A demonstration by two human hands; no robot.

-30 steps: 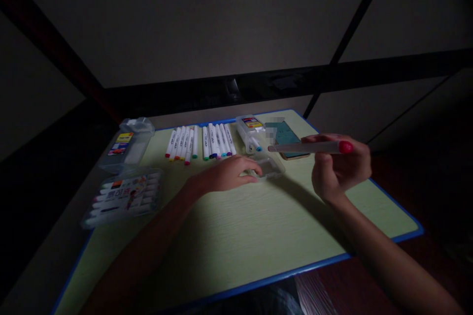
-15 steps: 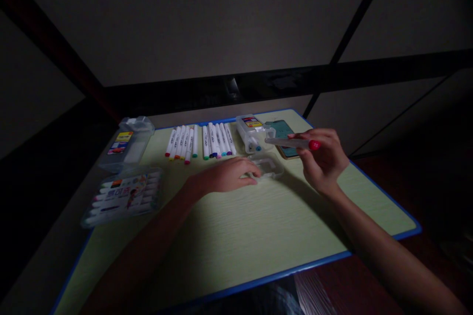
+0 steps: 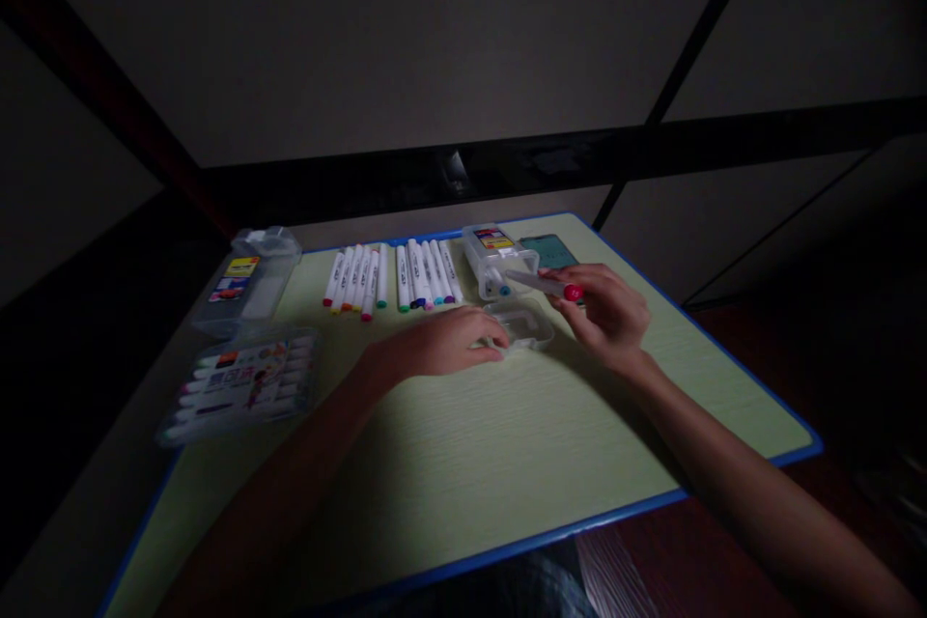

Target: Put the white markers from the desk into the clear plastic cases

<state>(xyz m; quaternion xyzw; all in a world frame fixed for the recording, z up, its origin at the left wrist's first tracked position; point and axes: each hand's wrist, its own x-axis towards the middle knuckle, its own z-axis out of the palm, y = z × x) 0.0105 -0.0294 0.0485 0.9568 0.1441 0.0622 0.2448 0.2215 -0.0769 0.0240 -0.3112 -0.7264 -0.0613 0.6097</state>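
Observation:
My right hand pinches a white marker with a red end. The marker's far tip is at the open front of a clear plastic case. Inside that case lies a blue-ended marker. The case's clear lid is flipped down on the table before it. My left hand rests at the lid's left side, fingers curled over its edge and thumb just below.
Two groups of white markers with coloured caps lie left of the case. A phone is behind my right hand. At the left sit another clear case and a marker-filled box. The yellow-green table has a blue edge.
My right hand has moved left and away from me, bringing the red-ended marker from in front of the phone to the case's opening. My left hand stays at the lid.

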